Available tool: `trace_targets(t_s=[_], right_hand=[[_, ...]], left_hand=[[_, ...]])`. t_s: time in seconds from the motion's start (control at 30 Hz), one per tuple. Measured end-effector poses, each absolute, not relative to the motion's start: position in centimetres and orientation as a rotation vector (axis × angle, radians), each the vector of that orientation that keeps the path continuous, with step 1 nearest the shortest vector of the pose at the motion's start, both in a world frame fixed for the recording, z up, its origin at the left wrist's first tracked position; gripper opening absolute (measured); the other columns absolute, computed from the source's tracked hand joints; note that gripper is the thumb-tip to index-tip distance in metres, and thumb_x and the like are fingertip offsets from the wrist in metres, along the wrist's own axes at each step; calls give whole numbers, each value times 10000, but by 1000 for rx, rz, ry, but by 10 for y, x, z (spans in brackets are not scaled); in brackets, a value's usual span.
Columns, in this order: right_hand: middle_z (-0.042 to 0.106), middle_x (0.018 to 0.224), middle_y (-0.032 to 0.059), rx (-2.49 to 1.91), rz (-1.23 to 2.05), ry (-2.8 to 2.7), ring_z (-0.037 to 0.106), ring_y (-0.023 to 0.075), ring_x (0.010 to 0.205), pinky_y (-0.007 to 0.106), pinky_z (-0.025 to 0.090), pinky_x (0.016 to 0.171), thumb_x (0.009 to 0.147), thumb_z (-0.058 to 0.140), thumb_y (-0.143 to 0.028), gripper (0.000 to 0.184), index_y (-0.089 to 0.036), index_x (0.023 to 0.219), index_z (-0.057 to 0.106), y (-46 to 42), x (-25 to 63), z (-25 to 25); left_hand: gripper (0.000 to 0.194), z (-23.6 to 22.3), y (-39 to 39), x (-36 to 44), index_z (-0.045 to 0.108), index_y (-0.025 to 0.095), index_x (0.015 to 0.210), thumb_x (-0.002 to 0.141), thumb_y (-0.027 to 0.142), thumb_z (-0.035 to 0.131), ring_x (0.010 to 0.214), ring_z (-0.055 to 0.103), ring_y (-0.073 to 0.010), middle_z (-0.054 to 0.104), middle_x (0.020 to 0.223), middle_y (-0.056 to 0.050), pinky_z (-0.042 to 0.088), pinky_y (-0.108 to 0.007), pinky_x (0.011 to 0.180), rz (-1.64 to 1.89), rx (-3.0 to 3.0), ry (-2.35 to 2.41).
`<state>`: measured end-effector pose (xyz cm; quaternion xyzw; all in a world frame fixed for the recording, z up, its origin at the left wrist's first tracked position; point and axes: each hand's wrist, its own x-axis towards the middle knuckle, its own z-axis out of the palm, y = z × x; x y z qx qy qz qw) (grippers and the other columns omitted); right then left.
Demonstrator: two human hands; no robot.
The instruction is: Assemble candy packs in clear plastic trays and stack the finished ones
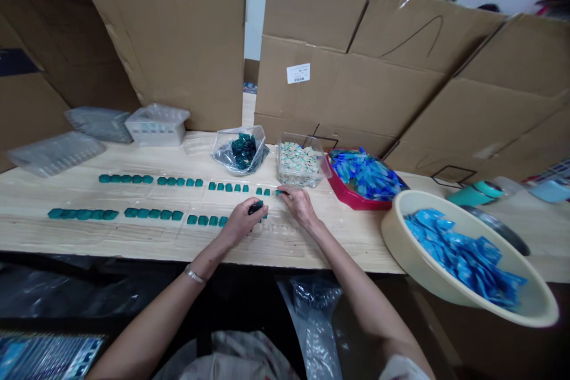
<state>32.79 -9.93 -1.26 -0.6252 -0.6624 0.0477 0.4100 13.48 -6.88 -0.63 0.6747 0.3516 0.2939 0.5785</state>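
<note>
Pinching green piece [279, 192] at back row's [180, 181] right end: right hand [300, 206]. Left hand [244, 218] clutches dark pieces [255, 207] over counter [146, 238]; low wrist, I judge, could skew front row [154, 214].

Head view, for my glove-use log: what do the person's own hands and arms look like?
The left hand and right hand are gloveless, the forearms bare. A silvery band circles the left wrist; a pale sleeve edge shows on the right arm.

Pieces [228, 187] before bag [224, 155], tub [297, 179] right of bag
</note>
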Motion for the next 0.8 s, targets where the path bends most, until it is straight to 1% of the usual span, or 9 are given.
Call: trace_targets(t_s=[0.07,0.13,0.23,0.33,0.43,0.6,0.67,0.73,0.8], right_hand=[[709,927,82,-1592,96,-1825,640,206,908,353,470,855,767,570,-112,181,-173,867,709,-85,333,-16],[705,905,88,-1607,84,-1932,639,196,877,325,476,817,769,559,-96,178,-157,840,710,-73,335,-20],[705,871,85,-1632,72,-1988,636,187,846,306,471,788,762,569,-91,173,-155,838,710,-63,336,-24],[711,852,81,-1656,80,-1978,634,187,846,301,460,792,754,587,-99,153,-169,813,710,-61,338,-25],[708,798,73,-1676,105,-1954,624,189,807,295,450,766,739,607,-111,122,-180,705,701,-58,339,-26],[678,678,55,-1673,170,-1958,594,174,735,282,427,739,732,596,-110,192,-179,561,651,-55,337,-26],[688,711,63,-1657,169,-1976,597,171,752,293,423,780,739,596,-127,159,-172,602,663,-57,335,-22],[702,812,74,-1614,183,-1935,607,175,798,314,424,824,746,610,-174,83,-167,729,691,-64,331,-16],[701,866,78,-1562,282,-1780,618,176,791,321,455,789,766,607,-251,155,-160,859,692,-75,325,-8]], left_hand=[[307,-6,-70,132,548,183,786,727,480,599,401,332,-57,403,538,69,240,-177,362,636,1436,834],[337,-5,-70,129,529,184,815,712,492,622,386,304,-31,432,593,67,192,-157,341,608,1281,814],[344,-1,-66,124,513,181,833,689,449,671,392,288,4,477,705,55,150,-134,339,592,1078,733],[341,1,-62,120,512,171,825,669,401,709,390,288,16,470,717,57,134,-125,327,581,953,691],[336,1,-60,119,519,166,820,655,368,731,387,299,19,467,703,59,129,-117,315,570,878,683],[293,1,-58,122,534,149,789,680,343,724,393,306,26,451,682,55,137,-97,308,546,760,637],[286,2,-57,124,553,138,800,698,355,710,401,313,27,447,687,46,143,-89,308,549,722,608],[291,1,-55,126,566,135,822,713,371,696,408,324,25,448,699,37,152,-86,310,555,698,578],[298,1,-55,127,573,137,845,723,385,686,409,332,22,445,699,35,161,-86,310,562,686,564]])
